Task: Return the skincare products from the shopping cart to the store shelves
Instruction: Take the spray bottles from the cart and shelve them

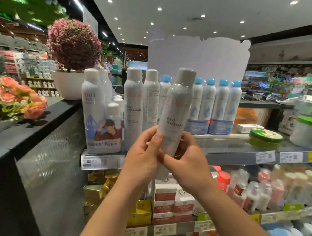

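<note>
— What have I got nearest the camera?

— Both hands, raised in front of the shelving. My left hand (143, 155) and right hand (189, 163) each have their fingers (157, 138) wrapped round the lower part of a tall white spray can (176, 109), which leans a little to the right with its pale cap uppermost. It is in the air, in front of the top shelf (226, 146), not yet set down.

— How do I expect it to handle?

— Rigid, I judge, a metal aerosol that will not give under the squeeze. The clear wrap looks glossy, so probably slick, and with the grip this low the can seems top-heavy. I would keep one hand at the base and slide the other toward the middle before letting it stand.

— Where would it go?

— Just behind it stand two matching white cans (134, 108), close together, with blue-capped bottles (222, 103) to their right. The gap between those groups looks narrow, so I would lower it upright to avoid knocking a neighbour over.

— Anything farther off?

— A potted pink topiary (72, 44) on the dark table (42, 121) at left.
</note>
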Tool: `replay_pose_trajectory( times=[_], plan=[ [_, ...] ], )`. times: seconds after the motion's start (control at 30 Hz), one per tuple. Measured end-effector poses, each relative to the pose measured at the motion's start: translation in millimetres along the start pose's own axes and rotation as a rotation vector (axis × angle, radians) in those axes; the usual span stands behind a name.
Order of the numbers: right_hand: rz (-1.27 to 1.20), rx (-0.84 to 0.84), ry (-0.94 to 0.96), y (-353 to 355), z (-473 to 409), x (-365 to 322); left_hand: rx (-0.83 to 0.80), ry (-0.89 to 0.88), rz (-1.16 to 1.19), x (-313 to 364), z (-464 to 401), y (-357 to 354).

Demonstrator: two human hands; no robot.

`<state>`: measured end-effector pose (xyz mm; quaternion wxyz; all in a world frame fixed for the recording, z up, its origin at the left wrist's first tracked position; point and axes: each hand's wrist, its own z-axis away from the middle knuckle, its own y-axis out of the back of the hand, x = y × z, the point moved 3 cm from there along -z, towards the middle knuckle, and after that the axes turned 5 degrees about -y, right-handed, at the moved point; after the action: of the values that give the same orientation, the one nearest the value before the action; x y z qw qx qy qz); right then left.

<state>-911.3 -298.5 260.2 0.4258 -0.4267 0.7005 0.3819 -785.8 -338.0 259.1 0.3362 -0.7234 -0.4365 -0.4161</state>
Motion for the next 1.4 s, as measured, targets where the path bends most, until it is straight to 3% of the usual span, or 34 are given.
replay_pose_trajectory(
  times=[0.37,0.93,1.4],
  plan=[
    [0.049,0.100,0.084,-10.7,-73.1,-29.4,0.189,-0.009,-0.016,-13.5,-6.7,30.1],
    [0.167,0.089,-0.037,-28.7,-102.3,11.9,0.160,0.049,-0.035,-31.8,-15.5,44.6],
    [0.256,0.025,-0.027,-34.7,-103.7,14.9,0.160,0.060,-0.055,-39.4,-18.8,47.3]
  ],
)
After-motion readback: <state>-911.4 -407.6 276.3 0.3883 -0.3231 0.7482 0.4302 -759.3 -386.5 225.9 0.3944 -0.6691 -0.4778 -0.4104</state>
